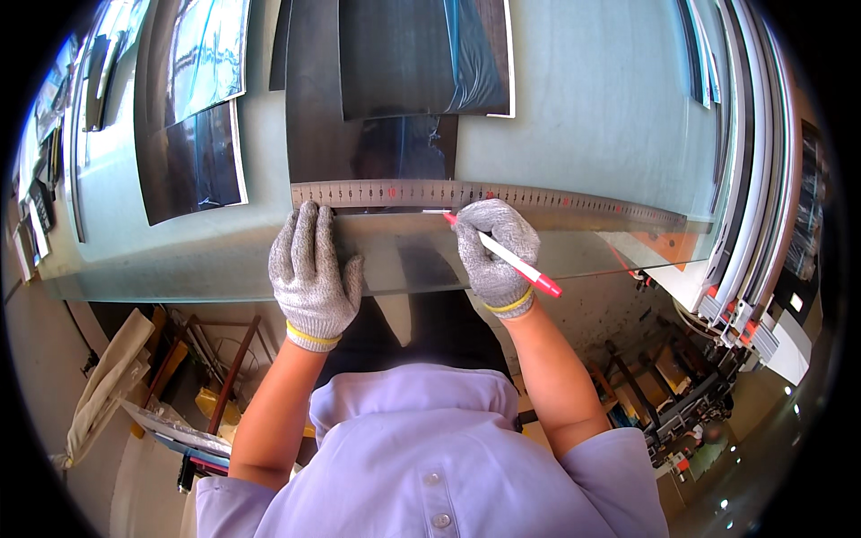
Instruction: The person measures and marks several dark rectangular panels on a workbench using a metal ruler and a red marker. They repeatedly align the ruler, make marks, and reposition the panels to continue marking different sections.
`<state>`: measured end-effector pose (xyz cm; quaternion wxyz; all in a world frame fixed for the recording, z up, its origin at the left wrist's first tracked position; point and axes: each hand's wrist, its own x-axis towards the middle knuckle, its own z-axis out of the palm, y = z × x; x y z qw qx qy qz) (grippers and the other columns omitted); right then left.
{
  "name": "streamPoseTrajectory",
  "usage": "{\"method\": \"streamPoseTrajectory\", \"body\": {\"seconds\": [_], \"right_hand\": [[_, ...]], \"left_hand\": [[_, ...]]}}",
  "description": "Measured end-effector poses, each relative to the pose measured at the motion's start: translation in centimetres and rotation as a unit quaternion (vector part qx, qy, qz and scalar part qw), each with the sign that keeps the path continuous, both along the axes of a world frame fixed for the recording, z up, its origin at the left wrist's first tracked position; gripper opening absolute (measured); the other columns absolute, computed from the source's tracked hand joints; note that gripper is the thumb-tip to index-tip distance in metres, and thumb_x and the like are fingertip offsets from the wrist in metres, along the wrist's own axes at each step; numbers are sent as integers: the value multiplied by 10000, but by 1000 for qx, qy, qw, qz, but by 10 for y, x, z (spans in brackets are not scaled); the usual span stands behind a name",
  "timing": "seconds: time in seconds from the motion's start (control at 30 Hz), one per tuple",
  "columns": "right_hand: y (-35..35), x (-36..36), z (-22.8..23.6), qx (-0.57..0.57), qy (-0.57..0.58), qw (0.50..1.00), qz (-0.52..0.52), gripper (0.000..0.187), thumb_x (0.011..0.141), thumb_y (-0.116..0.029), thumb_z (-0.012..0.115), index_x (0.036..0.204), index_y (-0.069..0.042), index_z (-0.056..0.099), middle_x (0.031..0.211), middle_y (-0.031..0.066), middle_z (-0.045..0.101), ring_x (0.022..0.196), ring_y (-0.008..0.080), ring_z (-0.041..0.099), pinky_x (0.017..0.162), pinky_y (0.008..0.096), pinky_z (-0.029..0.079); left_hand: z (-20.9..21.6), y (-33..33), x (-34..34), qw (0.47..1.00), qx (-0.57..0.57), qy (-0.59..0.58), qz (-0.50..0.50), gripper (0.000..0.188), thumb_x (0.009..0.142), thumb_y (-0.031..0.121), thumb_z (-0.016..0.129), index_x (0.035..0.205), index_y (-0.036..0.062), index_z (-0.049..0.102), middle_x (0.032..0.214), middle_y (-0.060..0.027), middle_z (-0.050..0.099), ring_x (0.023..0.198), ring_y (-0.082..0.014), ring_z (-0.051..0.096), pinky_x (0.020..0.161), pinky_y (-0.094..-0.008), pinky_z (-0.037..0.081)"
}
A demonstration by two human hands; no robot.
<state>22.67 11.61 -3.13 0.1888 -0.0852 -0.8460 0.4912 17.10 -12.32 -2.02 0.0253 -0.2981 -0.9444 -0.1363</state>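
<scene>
A long steel ruler (529, 196) lies across the near edge of a dark glossy sheet (314, 148) on the glass tabletop. In a grey knit glove, my left hand (311, 273) rests flat, its fingertips at the ruler's left end and its thumb apart. My right hand (496, 251), gloved alike, grips a white marker pen (513, 255) with red ends. Its red tip points at the sheet's near edge, just below the ruler, beside a short pale line (437, 212). Whether the tip touches the surface I cannot tell.
Another dark sheet (399, 58) with wrinkled blue film overlaps the far part. More dark sheets (184, 161) lie at the left. Metal rails (758, 161) border the glass tabletop (592, 99) on the right. Below its near edge stand a brown frame (238, 368) and cluttered racks (655, 386).
</scene>
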Motion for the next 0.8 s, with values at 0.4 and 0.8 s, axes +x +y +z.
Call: {"method": "streamPoseTrajectory", "body": {"seconds": [0.4,0.8], "right_hand": [[-4,0,-2,-34,-8,999,-28,154,798,40,786,904,-29,699,838,116,702,745,310,706,736,389,591],[-3,3,3,16,18,997,-79,170,842,43,752,997,-15,713,896,127,715,774,305,708,756,355,581]], "left_hand": [[3,1,-1,1000,-2,-4,-9,628,917,214,674,1466,-56,532,1502,-244,522,1373,-448,498,1158,-516,387],[4,1,-1,1000,7,-14,-4,664,878,215,700,1468,-41,534,1499,-242,526,1378,-438,495,1157,-519,380]]}}
